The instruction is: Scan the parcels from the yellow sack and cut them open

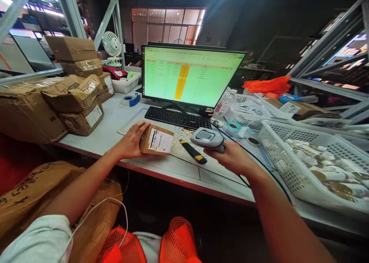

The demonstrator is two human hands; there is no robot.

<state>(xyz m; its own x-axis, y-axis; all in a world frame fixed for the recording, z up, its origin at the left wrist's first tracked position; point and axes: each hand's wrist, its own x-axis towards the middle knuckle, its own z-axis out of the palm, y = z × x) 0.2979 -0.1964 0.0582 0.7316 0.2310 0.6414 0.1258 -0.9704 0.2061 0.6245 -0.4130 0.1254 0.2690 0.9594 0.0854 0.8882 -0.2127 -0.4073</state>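
Observation:
My left hand (135, 139) grips a small cardboard box (146, 138) from its left side, near the front edge of the desk. A white shipping label (160, 141) with a barcode faces my right side. In my right hand (230, 155) is a grey barcode scanner (206, 137), its head turned toward the box. Between the two lies a black and yellow utility knife (193, 151) on the patterned desk mat (181, 161). Behind them stand a black keyboard (178, 118) and a monitor (164, 74) showing a spreadsheet.
Stacked cardboard boxes (82, 94) fill the desk's left side, by a blue tape dispenser (131, 100). On the right, a white plastic basket (276, 155) holds many rolled items. A plastic bottle (226, 103) and a teal tape roll (234, 127) sit beside the monitor. The scanner's cable trails rightward.

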